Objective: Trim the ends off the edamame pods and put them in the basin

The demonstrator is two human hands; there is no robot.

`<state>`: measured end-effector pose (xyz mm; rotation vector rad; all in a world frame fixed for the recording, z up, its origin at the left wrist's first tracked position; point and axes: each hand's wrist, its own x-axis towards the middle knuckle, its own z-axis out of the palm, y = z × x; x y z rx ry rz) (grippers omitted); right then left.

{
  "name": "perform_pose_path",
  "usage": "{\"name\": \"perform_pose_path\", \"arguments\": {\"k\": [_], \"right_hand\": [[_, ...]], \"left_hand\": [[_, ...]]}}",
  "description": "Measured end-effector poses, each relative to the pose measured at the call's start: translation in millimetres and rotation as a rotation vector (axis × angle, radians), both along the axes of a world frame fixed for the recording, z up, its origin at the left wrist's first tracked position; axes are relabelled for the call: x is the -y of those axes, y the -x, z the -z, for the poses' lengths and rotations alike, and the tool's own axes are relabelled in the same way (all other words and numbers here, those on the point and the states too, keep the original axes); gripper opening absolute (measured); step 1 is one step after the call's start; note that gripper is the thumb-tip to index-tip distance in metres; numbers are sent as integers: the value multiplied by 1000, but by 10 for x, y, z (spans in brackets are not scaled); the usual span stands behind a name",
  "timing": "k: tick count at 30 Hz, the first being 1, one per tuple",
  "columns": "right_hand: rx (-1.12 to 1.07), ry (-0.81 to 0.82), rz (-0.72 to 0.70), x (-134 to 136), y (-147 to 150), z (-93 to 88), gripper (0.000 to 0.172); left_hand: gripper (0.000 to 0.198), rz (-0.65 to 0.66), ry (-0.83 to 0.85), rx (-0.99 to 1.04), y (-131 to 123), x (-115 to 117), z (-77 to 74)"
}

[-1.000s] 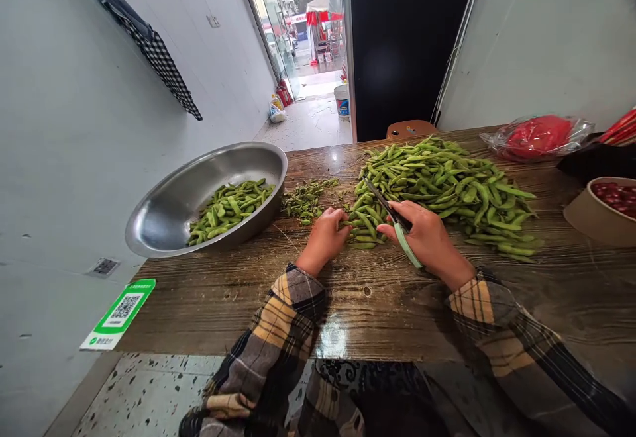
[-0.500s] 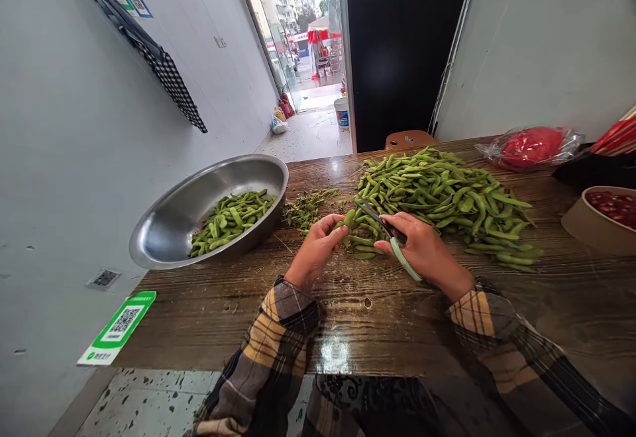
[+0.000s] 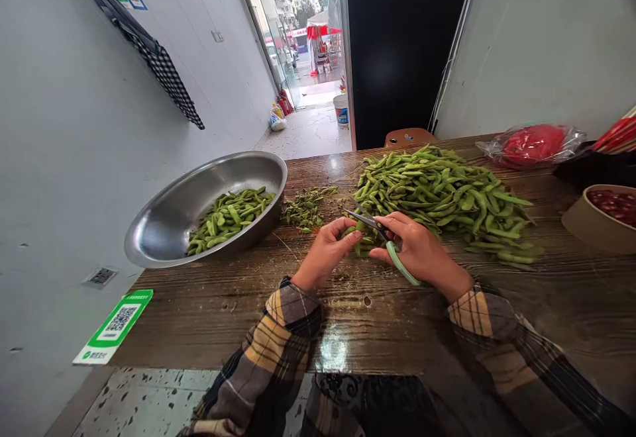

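Note:
Pinched between the thumb and fingers of my left hand (image 3: 330, 250) is a green soybean pod (image 3: 352, 229), partly hidden by the fingertips. My right hand (image 3: 416, 246) grips scissors (image 3: 397, 261) with pale green handles, their blades parted and pointing left at the pod. Just beyond the right hand spreads a large pile of soybean pods (image 3: 437, 189). A heap of small green trimmings (image 3: 307, 208) lies beyond my left hand. To the left, a wide steel basin (image 3: 166, 215) holds more pods (image 3: 231, 215) and looks tilted.
The wooden table (image 3: 238, 331) carries a green QR-code card (image 3: 115, 326) at its left edge. Farther right are a red item in clear plastic (image 3: 532, 145) and a paper bowl (image 3: 593, 228) of dark red pieces. A brown stool (image 3: 410, 137) stands behind the table.
My left hand has moved slightly right with the pod, closer to the scissors. The scissor blades are more parted and have swung to point further left.

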<state>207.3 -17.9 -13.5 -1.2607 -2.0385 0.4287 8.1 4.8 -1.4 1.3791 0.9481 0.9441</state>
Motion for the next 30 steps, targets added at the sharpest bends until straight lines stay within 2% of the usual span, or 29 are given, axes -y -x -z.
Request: {"name": "perform_pose_path", "arguments": {"k": [4,11,16,23,30], "right_hand": [[-13,-20,-21,-12,-7,15,52],[5,-72,-16,-30,-24,30,41],[-13,-42,21,-35,-21,21,49],[0,-21,-52,-5,-16,-8,54],[9,-48,-59,-10,-24,-3,41]], "left_hand": [[27,33,-14,18,-15,4,31],[26,-65,-36,5,21,-12,1],[27,-66,-25,26,34,-14,7],[24,-44,-70,-18,5,13,-39],[22,-39,-77,-29,20,15,-37]]}}
